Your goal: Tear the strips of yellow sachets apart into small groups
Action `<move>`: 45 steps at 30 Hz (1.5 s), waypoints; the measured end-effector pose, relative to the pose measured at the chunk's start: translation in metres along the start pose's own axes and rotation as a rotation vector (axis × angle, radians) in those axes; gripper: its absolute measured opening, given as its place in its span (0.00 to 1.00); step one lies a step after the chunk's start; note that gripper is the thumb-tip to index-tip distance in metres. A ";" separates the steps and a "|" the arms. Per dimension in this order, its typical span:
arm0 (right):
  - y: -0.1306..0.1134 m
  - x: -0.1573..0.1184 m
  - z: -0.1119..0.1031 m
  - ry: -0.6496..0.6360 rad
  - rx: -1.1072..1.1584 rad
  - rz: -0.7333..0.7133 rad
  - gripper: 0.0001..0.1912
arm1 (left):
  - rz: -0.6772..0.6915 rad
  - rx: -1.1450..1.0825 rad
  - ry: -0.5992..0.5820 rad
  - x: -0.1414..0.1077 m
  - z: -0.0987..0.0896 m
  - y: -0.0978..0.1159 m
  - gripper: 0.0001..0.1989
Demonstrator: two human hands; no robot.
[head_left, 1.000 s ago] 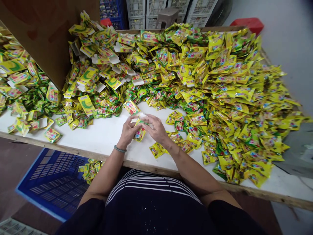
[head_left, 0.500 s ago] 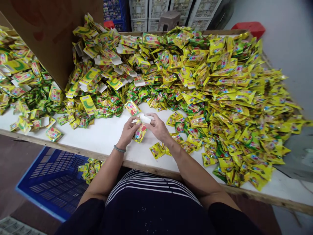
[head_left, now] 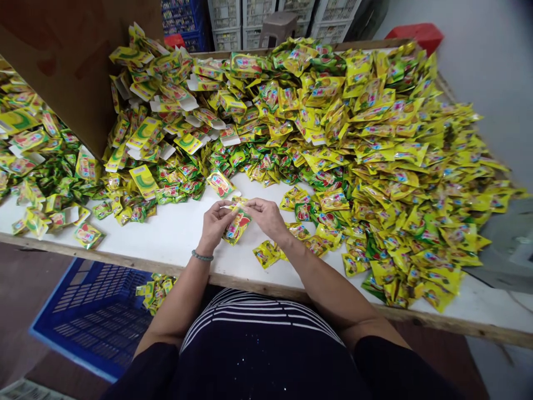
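A small yellow printed carton point(head_left: 237, 226) is between my two hands, just above the white tabletop. My left hand point(head_left: 215, 225) has its fingers closed on the carton's left side and upper end. My right hand point(head_left: 266, 219) pinches its top end on the right, where the flap is mostly covered by fingers. Another small carton point(head_left: 220, 183) lies on the table just beyond my hands. To the right of my right hand rest a few loose yellow sachets point(head_left: 266, 254).
A large heap of yellow and green sachets point(head_left: 400, 166) covers the table's right. Cartons with open white flaps point(head_left: 145, 133) pile at the back left beside a brown cardboard sheet point(head_left: 83, 72). Below the wooden edge stands a blue crate point(head_left: 91, 316) with several packs inside.
The white flap standing up at the carton's top has been folded down under my fingers. My right hand has moved slightly closer to my left. The view has shifted a little.
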State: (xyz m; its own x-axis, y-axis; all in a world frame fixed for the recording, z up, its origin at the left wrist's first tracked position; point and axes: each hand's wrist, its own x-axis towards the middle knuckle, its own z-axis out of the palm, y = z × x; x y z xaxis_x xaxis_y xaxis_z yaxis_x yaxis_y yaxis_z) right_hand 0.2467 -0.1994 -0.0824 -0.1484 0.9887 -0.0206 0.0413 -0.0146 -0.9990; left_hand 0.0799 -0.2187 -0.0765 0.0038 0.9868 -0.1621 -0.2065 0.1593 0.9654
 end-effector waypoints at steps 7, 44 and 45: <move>-0.004 0.004 -0.017 -0.138 0.055 0.047 0.14 | 0.033 0.053 -0.042 -0.001 -0.002 -0.001 0.22; 0.045 0.014 0.016 0.029 -0.819 -0.306 0.24 | 0.089 1.395 0.270 -0.026 -0.129 0.101 0.12; 0.046 0.012 0.015 0.017 -0.819 -0.300 0.24 | 0.146 1.422 0.350 -0.008 -0.122 0.094 0.11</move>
State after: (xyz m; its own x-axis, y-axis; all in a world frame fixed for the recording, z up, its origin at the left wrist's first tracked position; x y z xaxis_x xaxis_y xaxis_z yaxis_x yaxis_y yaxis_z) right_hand 0.2318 -0.1904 -0.1287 -0.2522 0.9357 0.2466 0.7011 0.3523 -0.6199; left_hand -0.0584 -0.2156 -0.0096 -0.2069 0.9719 0.1121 0.9310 0.1604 0.3280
